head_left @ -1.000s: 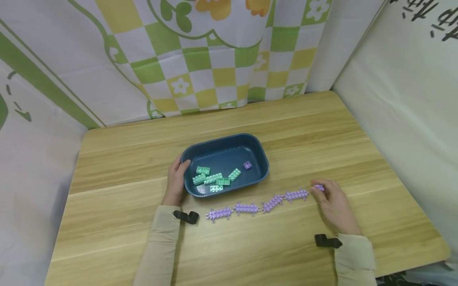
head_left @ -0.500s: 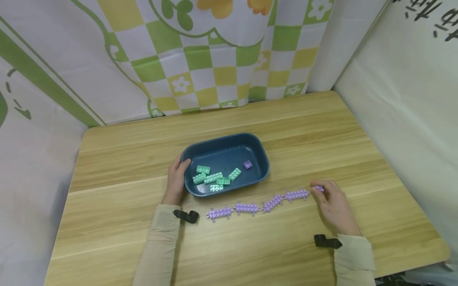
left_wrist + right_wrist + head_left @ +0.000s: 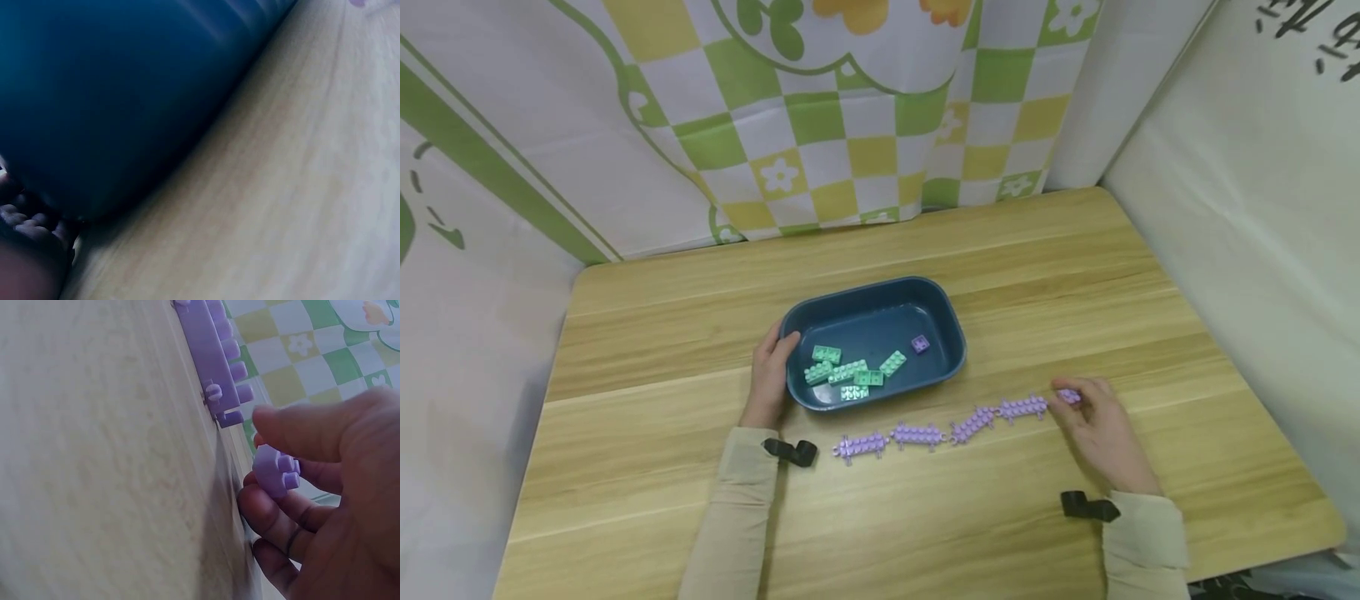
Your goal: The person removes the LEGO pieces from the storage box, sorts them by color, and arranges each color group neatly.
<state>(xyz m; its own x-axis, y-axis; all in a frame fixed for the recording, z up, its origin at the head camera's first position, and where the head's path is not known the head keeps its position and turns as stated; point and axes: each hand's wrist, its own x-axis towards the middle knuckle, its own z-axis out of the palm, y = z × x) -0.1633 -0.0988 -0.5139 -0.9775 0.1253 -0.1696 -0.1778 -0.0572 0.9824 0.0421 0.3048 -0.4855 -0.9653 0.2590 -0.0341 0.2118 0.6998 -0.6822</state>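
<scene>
My left hand (image 3: 767,379) grips the left end of a dark blue plastic basin (image 3: 880,400), thumb over the rim; its outer wall fills much of the left wrist view. At the right, my right hand (image 3: 1101,429) pinches a small purple building brick (image 3: 272,470) between thumb and fingers, close to the tabletop. A line of several long purple building bricks (image 3: 917,436) runs along the table in front of the basin. The nearest of them, the end brick (image 3: 209,359), is a short gap from the pinched one in the right wrist view.
Several green building bricks (image 3: 847,372) lie in the basin's left half, with one small purple block (image 3: 920,343) to their right. The wooden table (image 3: 1000,275) meets a checkered curtain (image 3: 872,158) at the back and a white wall (image 3: 1247,250) at the right.
</scene>
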